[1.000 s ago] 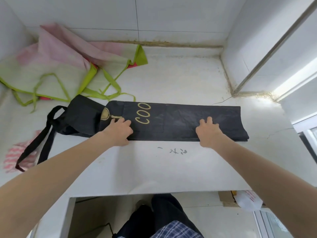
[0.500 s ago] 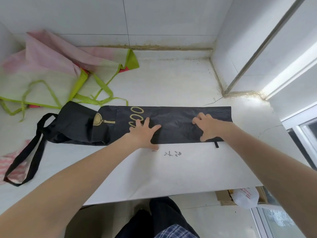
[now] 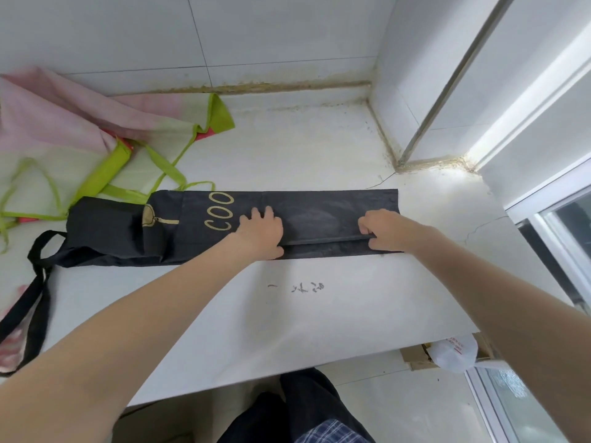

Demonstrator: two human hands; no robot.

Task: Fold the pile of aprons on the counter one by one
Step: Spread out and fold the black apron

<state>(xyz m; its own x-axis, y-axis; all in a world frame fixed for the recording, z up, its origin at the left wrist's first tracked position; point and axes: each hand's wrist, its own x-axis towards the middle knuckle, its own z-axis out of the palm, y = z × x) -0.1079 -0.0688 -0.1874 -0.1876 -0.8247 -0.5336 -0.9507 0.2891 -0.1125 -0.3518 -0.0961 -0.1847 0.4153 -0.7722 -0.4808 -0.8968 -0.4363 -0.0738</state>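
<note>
A black apron with gold letters lies folded into a long strip across the white counter. Its bunched bib end and black straps trail off to the left. My left hand sits on the strip just right of the letters, fingers on top and thumb at the near side. My right hand is near the strip's right end with its fingers curled. A thin raised fold of black fabric runs taut between the two hands, and both pinch it.
A pink and lime-green apron lies crumpled at the back left, touching the black one. A pink striped cloth shows at the left edge. Tiled walls close the back and right. A box and plastic bag sit on the floor below.
My left hand slid right along the strip, from the logo past the letters. My right hand went from flat to curled, and a raised fold now stretches between the hands.
</note>
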